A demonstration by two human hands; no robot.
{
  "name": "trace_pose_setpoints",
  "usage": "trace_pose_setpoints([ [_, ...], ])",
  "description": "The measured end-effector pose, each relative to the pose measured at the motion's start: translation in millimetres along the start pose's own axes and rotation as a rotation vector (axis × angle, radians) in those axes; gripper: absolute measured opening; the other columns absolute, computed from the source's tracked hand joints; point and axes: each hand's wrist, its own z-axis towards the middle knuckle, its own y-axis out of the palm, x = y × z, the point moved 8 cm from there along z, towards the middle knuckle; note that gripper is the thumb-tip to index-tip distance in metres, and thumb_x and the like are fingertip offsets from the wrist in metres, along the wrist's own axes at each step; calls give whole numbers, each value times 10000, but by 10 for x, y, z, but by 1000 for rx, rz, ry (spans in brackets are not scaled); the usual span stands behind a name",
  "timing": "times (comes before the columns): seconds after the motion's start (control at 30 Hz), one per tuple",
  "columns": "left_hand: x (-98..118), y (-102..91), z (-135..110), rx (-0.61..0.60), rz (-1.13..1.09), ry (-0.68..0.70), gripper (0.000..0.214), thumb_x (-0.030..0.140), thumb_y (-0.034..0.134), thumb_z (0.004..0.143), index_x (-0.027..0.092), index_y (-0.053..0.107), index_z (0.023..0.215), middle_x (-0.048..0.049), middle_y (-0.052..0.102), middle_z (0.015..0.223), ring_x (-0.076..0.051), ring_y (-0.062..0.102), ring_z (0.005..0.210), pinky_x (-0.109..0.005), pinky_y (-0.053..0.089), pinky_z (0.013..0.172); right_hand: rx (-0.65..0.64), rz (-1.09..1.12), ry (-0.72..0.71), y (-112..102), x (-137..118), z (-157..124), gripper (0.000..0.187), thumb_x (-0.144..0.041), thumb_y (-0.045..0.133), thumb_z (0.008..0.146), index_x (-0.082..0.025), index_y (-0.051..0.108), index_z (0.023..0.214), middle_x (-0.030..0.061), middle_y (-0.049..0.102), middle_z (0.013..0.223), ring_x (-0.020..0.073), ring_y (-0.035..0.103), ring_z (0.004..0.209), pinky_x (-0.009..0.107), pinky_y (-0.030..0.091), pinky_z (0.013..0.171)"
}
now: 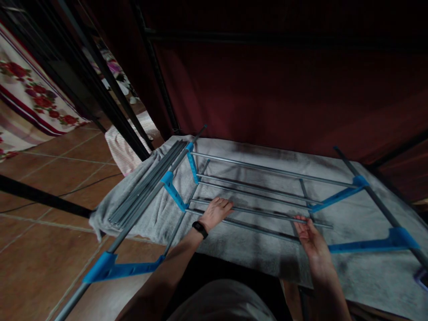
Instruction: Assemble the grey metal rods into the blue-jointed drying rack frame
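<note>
The rack frame [254,178] lies flat on the grey blanket [368,276], which is spread over the tiled floor [50,187]. The frame consists of grey metal rods joined by blue brackets [337,196] and occupies the middle of the blanket, from its left edge to near its right edge. The left hand [216,211] rests palm down on the near cross rod [264,213] at the frame's left end. Its grip is open, with the fingers extended flat across the rod and closed around nothing. A black wristband [199,229] sits on the left wrist. The right hand [309,236] is at the opposite end of the same rod. Its grip is closed on the rod, with the fingertips and thumb pinching it just beside the blue bracket on the right. A bundle of loose rods [147,187] lies along the blanket's left edge, just outside the frame's left rail. A striped cloth [123,147] lies on the floor beyond the blanket's far left corner. A dark red fabric wall [284,89] rises behind the blanket's far edge.
</note>
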Motion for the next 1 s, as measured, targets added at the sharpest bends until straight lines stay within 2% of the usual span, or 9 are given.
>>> trace_pose_setpoints([
  [0.17,12,-22,4,-17,0,25,300,380,416,1053,198,655,1049,-61,684,948,-190,618,895,-354,416,861,-10,-10,3,21,-6,-83,174,-267,811,703,-207,740,850,99,718,1066,250,681,1094,424,450,1137],
  [0.27,1,-25,1,-15,0,12,296,360,413,1055,198,657,1010,-60,680,927,-193,613,879,-357,410,857,10,-6,14,-13,5,-74,131,-250,801,713,-212,729,816,98,711,1069,241,682,1102,397,457,1132],
  [0.37,-22,-33,-7,-2,-20,-13,294,365,425,1050,202,667,1015,-64,687,942,-198,618,886,-364,413,876,-11,5,45,-38,37,-41,152,-225,801,725,-225,726,857,74,708,1091,210,686,1102,373,469,1117],
  [0.5,-42,-58,-14,28,-54,-38,348,418,414,1047,192,677,1073,-67,696,963,-206,625,911,-372,414,906,-19,24,81,-65,63,1,152,-206,786,725,-247,722,857,74,716,1097,210,678,1128,399,468,1107],
  [0.63,-49,-82,-11,47,-42,-51,372,431,392,1051,195,672,1116,-64,691,957,-208,619,915,-377,408,905,-27,46,93,-52,57,21,99,-279,765,779,-233,725,858,86,714,1066,205,693,1080,397,460,1110],
  [0.77,-63,-109,-6,61,-27,-66,359,437,400,1049,203,670,1007,-55,672,913,-203,599,877,-381,399,876,-27,73,104,-62,74,41,168,-350,753,823,-208,706,899,47,708,993,162,710,977,397,453,1118],
  [0.9,-100,-174,3,106,-10,-96,363,468,436,1032,202,649,906,-52,653,880,-204,579,852,-380,397,857,-11,88,97,-109,103,74,127,-301,739,830,-205,702,905,43,701,1008,152,708,994,365,454,1114],
  [1.0,-121,-222,15,128,11,-106,337,463,480,1016,201,634,872,-44,647,879,-205,579,859,-376,397,860,-10,71,81,-141,110,86,110,-278,744,813,-241,707,910,51,701,1055,178,701,1049,387,441,1125],
])
